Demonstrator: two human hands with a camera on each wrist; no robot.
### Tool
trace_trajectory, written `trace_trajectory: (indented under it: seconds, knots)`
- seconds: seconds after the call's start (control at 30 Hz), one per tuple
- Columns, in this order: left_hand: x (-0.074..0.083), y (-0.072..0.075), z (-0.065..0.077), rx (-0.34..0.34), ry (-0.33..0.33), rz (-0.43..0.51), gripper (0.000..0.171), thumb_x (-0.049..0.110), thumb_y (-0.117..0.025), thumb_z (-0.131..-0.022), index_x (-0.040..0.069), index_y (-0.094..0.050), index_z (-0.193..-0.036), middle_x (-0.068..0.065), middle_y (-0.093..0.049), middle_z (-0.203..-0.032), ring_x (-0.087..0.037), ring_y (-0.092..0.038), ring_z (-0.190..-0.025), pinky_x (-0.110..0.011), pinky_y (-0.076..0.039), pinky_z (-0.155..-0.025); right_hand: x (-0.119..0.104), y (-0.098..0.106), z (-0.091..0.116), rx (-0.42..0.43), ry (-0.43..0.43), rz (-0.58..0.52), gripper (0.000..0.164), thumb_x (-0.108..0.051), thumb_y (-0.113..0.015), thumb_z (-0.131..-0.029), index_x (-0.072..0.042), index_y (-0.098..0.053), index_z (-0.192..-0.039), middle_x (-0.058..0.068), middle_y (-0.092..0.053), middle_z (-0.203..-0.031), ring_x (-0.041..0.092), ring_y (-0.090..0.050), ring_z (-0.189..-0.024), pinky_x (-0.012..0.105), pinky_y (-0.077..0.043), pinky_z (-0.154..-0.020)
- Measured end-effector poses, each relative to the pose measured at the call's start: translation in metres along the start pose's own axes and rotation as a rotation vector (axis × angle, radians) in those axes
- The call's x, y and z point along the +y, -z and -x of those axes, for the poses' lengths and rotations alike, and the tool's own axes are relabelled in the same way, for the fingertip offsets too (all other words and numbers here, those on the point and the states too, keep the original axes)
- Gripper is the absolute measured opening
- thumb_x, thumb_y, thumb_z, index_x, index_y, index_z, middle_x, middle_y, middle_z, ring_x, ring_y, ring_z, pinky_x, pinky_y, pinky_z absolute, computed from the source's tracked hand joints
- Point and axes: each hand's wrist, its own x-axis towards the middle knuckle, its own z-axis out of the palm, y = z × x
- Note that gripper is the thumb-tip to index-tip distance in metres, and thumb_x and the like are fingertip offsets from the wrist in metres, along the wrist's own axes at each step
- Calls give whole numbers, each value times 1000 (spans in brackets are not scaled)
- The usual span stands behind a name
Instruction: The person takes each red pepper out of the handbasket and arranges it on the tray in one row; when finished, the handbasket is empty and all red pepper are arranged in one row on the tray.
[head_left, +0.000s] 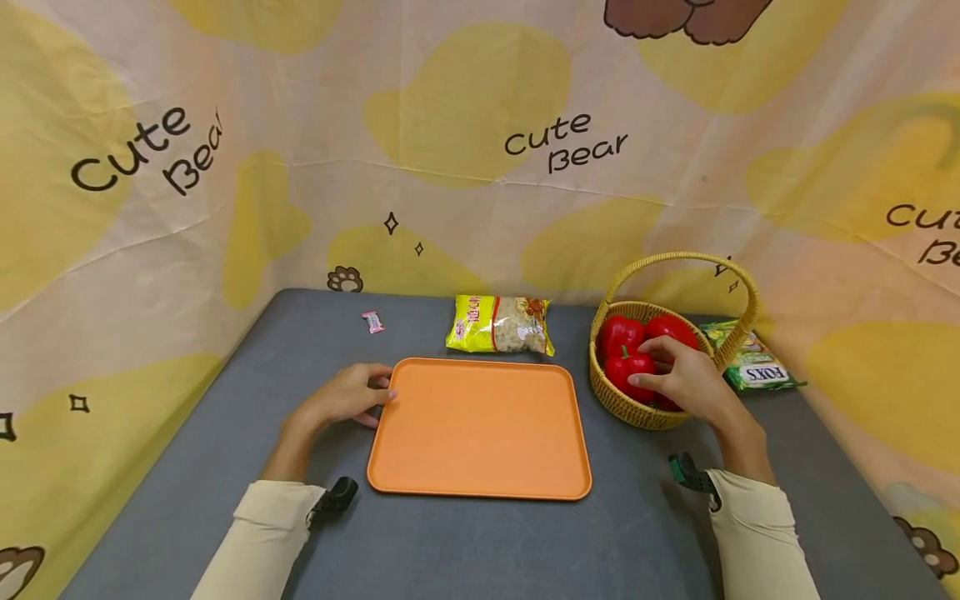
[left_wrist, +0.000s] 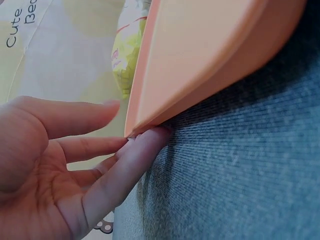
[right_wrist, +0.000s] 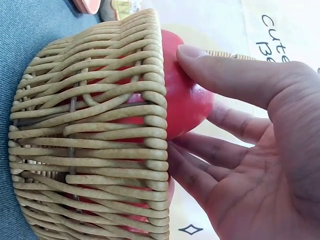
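Observation:
My left hand (head_left: 351, 396) is at the left edge of an orange tray (head_left: 480, 429) that lies flat on the table. In the left wrist view its fingertips (left_wrist: 155, 137) touch the tray's corner from below and the side, while the thumb stands a little apart from the rim. My right hand (head_left: 686, 379) reaches into a wicker basket (head_left: 626, 408) with a tall handle. It grips a red bell pepper (head_left: 628, 372), thumb on one side and fingers round the other. More red peppers (head_left: 671, 329) sit behind and beneath it, partly hidden by the hand and basket wall.
A yellow and clear food bag (head_left: 498, 325) lies behind the tray. Far left is a small pink wrapped candy (head_left: 372, 322). Right of the basket lies a green FOX'S packet (head_left: 757, 367), partly covered by it. A patterned cloth (head_left: 465, 108) hangs around the grey table (head_left: 480, 550).

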Motion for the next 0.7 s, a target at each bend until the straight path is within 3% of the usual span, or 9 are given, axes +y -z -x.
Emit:
trace_trajectory:
  seconds: [0.23,0.43,0.57,0.7]
  knots:
    - [-3,0,-1,-5,-4,44,60,3,-68,-96,-14,-47,-149,-30,-57,-136,-25,-72,-98,-39,-68,-73,-2,1,2,15,-7,17,61,-39,-80,-94,-3,-57,-138,29,-63,-138,48,-60,-128,65,-51,-107]
    - [-5,0,-2,-11,-11,65,62,-5,-68,-92,-14,-46,-150,-31,-56,-137,-24,-72,-93,-39,-68,-73,-5,6,6,76,-4,3,61,-43,-81,-93,-9,-59,-139,25,-63,-140,45,-58,-130,61,-52,-104]
    - [-6,0,-2,-17,-11,69,62,-7,-67,-92,-15,-46,-150,-32,-55,-138,-24,-72,-93,-39,-68,-72,-12,13,12,91,-7,-50,64,-45,-81,-93,-11,-58,-142,21,-64,-140,41,-62,-129,41,-58,-95]
    - [-5,1,-2,-19,-7,67,63,-8,-67,-92,-15,-45,-150,-32,-55,-138,-25,-73,-93,-40,-68,-72,-20,19,17,95,15,-89,67,-42,-83,-92,-14,-56,-147,19,-58,-147,41,-62,-127,20,-54,-86]
